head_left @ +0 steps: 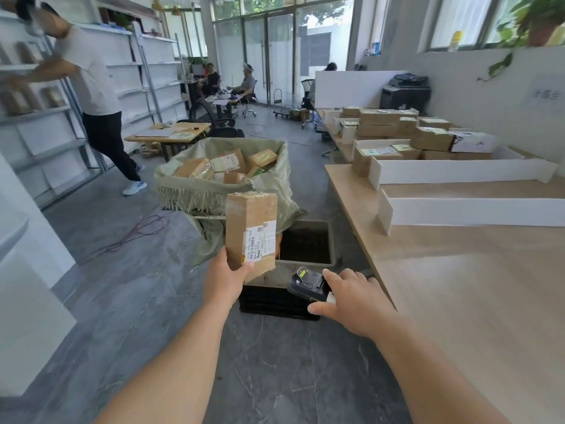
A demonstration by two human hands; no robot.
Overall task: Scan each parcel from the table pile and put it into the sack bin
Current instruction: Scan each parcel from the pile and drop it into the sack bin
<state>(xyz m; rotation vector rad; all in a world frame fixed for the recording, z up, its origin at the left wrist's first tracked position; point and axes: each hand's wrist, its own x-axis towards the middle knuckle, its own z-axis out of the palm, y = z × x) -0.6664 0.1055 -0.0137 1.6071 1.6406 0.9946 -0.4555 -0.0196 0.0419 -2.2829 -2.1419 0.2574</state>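
Head view looks down on a tall brown parcel (pixel 250 231) held upright in the air on the near side of the sack bin (pixel 183 194), not yet over its rim. The left grip (pixel 224 280) is closed round the parcel's lower end, thumb on the front face just beside the white label (pixel 260 243), which faces the person. The right grip (pixel 351 298) is wrapped round a dark handheld scanner (pixel 308 284), index finger stretched along its top. The scanner sits lower than the parcel, off the sack bin's near right side and over a black crate (pixel 275 301). The rest of the pile (pixel 428 137) lies on the surface (pixel 458 286), well to the right of the sack bin and beyond it.

The step in hand looks like the scan itself. To do it well, the barcode should be turned square to the scanner's front end, which seems to point up at the label, though blur makes that hard to tell. The left thumb is close to the label's lower edge and is better kept off the bars. Hold the parcel steady until the reading takes, then carry it forward over the sack bin's rim and release it low among the parcels already inside, so it does not bounce out.
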